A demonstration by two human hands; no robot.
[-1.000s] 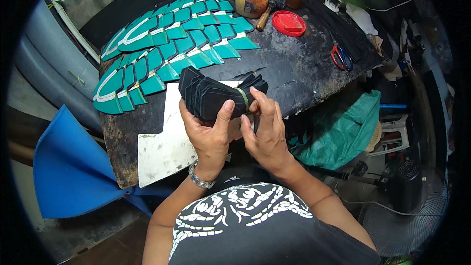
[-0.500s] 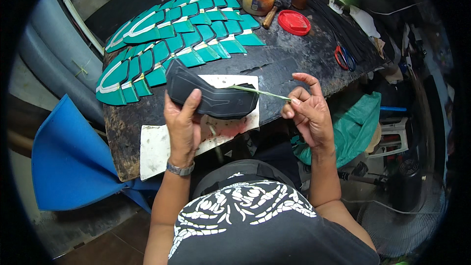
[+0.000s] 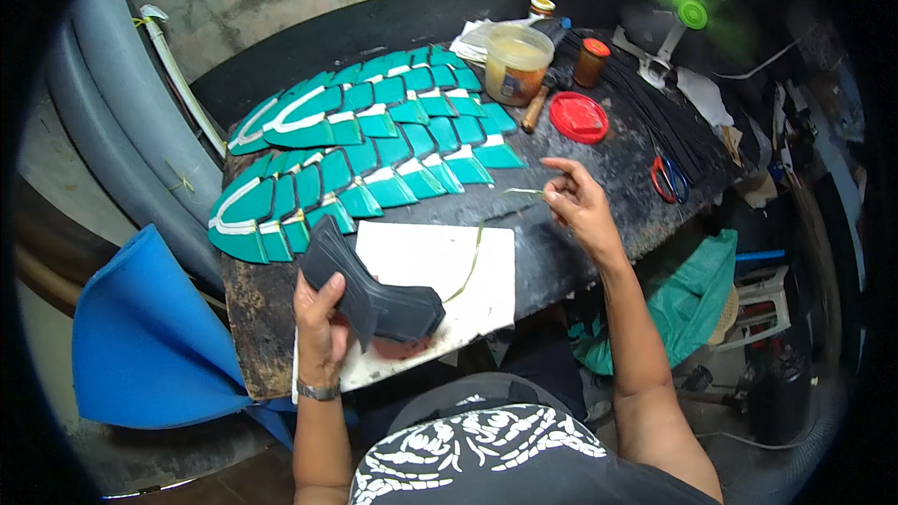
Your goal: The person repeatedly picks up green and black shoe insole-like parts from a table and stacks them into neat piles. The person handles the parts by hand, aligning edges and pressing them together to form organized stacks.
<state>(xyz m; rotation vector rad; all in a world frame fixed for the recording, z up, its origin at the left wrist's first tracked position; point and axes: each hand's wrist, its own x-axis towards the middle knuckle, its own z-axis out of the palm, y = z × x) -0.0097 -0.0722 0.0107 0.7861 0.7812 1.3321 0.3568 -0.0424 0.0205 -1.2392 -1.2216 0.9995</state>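
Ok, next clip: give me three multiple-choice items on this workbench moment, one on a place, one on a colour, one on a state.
1. Where does the round red plastic lid lie?
A. on the dark bench right of the teal pieces
B. on the white sheet
C. on the blue foam

2. What colour are the scissors' handles?
A. green
B. red and blue
C. white

3. What does the left hand hold?
A. nothing
B. a jar
C. a stack of dark grey cut pieces

Answers: 1 A, the lid rests on bare bench past the rows of teal pieces. 2 B, one loop is red, one blue. 3 C, its fingers wrap the stack above the white sheet, while the right hand pinches a thin green strand.
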